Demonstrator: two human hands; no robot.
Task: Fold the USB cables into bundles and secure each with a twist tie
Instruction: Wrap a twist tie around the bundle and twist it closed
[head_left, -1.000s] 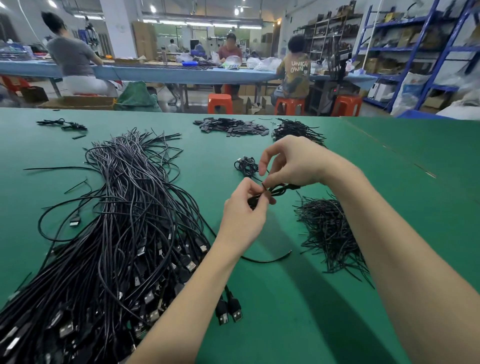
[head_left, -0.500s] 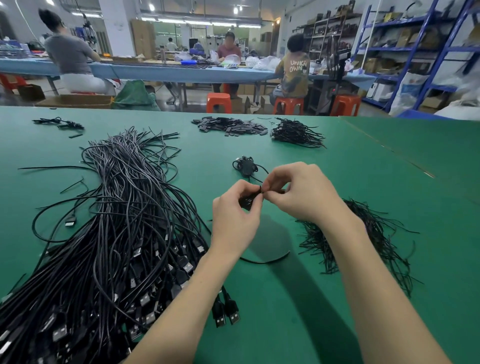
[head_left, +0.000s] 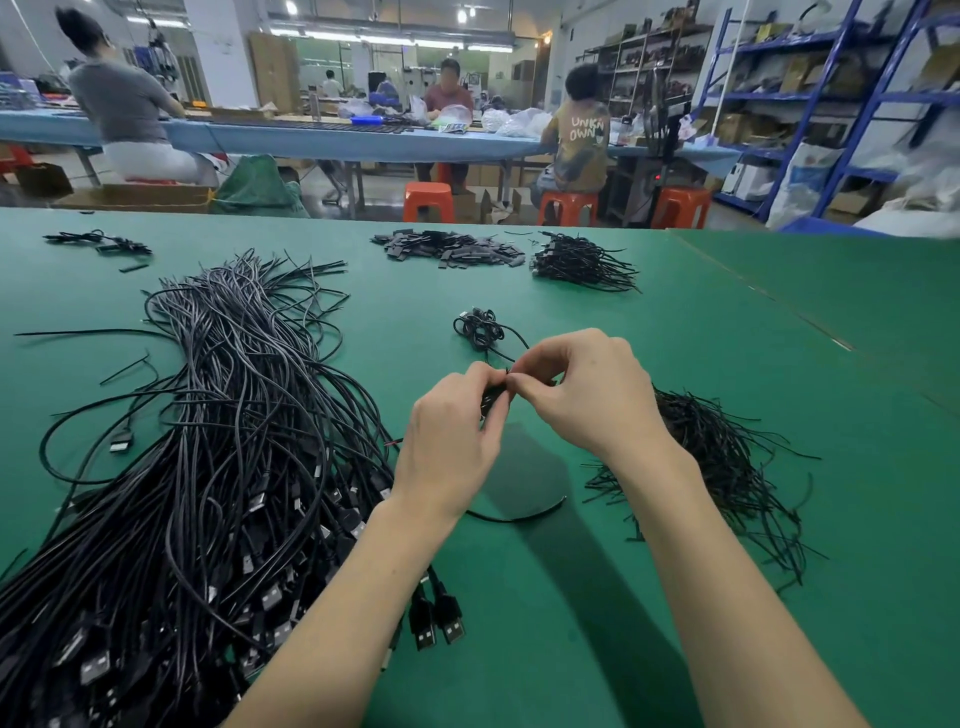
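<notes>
Your left hand (head_left: 452, 441) grips a small folded bundle of black USB cable (head_left: 491, 402) above the middle of the green felt-topped table (head_left: 779, 364). Your right hand (head_left: 582, 395) pinches a thin black twist tie (head_left: 508, 375) at the bundle's top. At 9 o'clock of your hands lies the big heap of loose black USB cables (head_left: 208, 467); at 3 o'clock, the pile of black twist ties (head_left: 727, 457); at 12 o'clock, one finished tied bundle (head_left: 480, 330).

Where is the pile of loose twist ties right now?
The twist ties lie on the green table at the right, just beyond the right hand.
</notes>
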